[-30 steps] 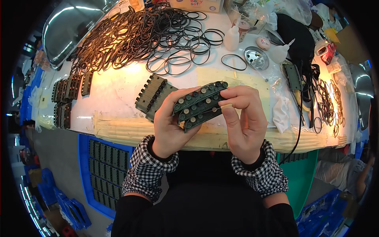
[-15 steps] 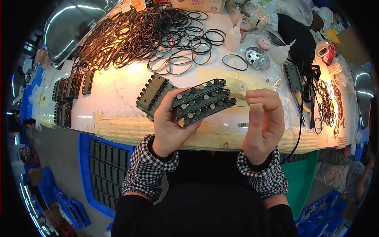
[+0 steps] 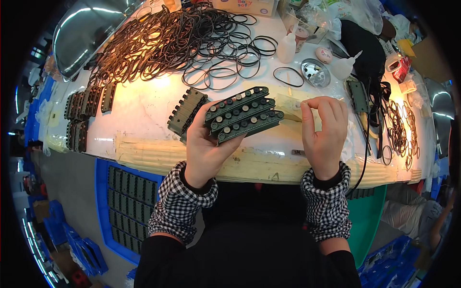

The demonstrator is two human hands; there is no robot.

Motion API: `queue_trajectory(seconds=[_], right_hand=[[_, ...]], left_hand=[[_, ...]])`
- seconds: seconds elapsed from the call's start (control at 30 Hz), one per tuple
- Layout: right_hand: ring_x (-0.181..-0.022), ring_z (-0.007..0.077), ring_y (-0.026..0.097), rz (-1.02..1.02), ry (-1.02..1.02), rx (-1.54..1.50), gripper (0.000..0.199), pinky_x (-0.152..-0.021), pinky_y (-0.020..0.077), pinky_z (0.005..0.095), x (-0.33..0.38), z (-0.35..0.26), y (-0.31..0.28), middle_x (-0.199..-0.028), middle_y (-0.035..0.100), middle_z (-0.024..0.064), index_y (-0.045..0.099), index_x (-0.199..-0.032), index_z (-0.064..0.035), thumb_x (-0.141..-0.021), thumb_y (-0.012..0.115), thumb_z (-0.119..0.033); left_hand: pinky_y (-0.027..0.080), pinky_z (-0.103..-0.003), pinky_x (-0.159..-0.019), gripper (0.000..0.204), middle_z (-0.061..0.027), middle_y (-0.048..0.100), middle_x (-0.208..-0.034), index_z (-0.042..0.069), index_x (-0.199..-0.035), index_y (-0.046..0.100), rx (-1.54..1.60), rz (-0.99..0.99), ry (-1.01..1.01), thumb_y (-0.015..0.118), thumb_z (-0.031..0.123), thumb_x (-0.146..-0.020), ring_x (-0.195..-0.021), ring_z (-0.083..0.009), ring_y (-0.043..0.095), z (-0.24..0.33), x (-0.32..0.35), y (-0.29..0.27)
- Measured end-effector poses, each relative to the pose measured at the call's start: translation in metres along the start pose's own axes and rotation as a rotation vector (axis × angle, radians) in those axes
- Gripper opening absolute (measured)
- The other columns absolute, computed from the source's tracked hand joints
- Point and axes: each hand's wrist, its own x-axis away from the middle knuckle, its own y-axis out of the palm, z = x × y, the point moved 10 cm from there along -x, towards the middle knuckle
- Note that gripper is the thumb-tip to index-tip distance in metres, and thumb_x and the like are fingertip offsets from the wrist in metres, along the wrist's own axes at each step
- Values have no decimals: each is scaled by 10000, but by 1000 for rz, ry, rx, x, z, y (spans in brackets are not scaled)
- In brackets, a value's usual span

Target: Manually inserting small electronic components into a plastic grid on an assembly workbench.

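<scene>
My left hand (image 3: 206,144) is wrapped round three dark green toy tank side pieces (image 3: 245,113), fanned out one above another. Rows of small round wheels, some black and some pale, face up along them. To the right, apart from the pieces, my right hand (image 3: 326,129) is raised with thumb and forefinger pinched together. Whatever may sit between those fingertips is too small to make out. Just behind my left hand, a row of similar green pieces (image 3: 188,113) lies side by side on the table.
A large tangle of black rubber belts (image 3: 163,38) covers the far left, and more belts (image 3: 401,129) hang at the right. White squeeze bottles (image 3: 286,48) stand near a round metal dish (image 3: 315,72). Below the table edge are a blue tray (image 3: 102,201) of green pieces and a green bin (image 3: 367,225).
My right hand has moved slightly right and up, away from the green pieces, with its fingers turned more upright. My left hand has tilted the pieces a little and keeps hold.
</scene>
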Motion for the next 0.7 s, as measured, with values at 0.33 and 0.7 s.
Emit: queue_trajectory(seconds=[0.33, 0.7], right_hand=[[-849, 269, 546, 92, 23, -50, 63, -760, 435, 356, 1, -2, -14, -860, 607, 89, 631, -877, -17, -824, 666, -25], [-902, 215, 550, 7, 126, -782, 84, -804, 432, 307, 4, -44, -1, -954, 611, 97, 660, -931, -27, -849, 674, -34]], left_hand=[[532, -288, -902, 535, -113, 638, -1141, -22, -1264, 464, 12, 30, -37, 680, -129, -786, -1047, -157, 632, -3, -1, -3], [540, -294, -897, 548, -105, 629, -1146, -16, -1257, 448, -30, 15, -36, 691, -126, -778, -1055, -163, 630, 0, 0, 2]])
